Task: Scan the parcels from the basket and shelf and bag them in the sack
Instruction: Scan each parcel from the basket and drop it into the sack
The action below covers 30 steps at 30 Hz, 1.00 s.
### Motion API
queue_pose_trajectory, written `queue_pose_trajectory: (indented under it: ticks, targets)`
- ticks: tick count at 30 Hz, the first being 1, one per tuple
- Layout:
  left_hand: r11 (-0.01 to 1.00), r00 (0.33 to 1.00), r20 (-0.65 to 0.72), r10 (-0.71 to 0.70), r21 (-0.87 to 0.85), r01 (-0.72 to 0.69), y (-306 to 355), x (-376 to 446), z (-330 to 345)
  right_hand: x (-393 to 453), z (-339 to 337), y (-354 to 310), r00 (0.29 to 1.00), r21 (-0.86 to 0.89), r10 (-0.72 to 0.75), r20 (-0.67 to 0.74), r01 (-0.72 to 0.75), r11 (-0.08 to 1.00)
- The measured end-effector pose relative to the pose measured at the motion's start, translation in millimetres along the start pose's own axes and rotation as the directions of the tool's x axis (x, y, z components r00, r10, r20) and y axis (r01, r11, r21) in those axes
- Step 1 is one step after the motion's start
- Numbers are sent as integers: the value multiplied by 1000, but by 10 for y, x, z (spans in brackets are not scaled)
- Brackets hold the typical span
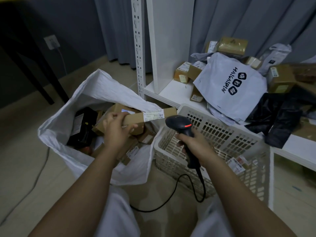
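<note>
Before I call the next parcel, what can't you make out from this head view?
- Label text on the long box: too small, blurred.
- Basket bottom: hidden by its wall and the right hand with the scanner.
- Sack depth: covered by parcels and the left hand.
- Shelf: cut off right.

I'm holding a matt cardboard box (136, 117) beside the crinkled woven-plastic sack (95, 89); my scanner (184, 129) is looking smooth black plastic.
</note>
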<state>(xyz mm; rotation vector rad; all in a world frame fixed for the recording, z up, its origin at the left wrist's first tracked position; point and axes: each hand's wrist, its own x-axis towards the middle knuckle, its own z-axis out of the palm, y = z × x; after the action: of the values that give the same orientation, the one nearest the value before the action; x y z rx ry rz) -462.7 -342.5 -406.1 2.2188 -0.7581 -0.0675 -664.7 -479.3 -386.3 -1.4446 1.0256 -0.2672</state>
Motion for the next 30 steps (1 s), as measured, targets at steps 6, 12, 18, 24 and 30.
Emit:
queue_pose_trajectory:
  ticks: [6, 12, 18, 24, 30]
  targets:
    - [1000, 998, -67, -2, 31, 4, 44, 8, 99, -123, -13, -23, 996, 7, -28, 82, 27, 1000]
    - [999, 995, -99, 25, 38, -21, 105, 8, 148, -176, -84, -55, 998, 40, 21, 61, -24, 999]
    - [999, 994, -109, 7, 34, -4, 101, -2, 155, -185, -90, -52, 998, 23, 16, 58, -17, 1000]
    - [1000, 994, -111, -1, 16, 3, 73, -25, 97, -158, -43, -41, 998, 21, 6, 67, -8, 1000]
    - [997, 984, -159, -78, 0, 79, -76, -53, -120, -76, 143, -31, 995, 35, -21, 97, 18, 999]
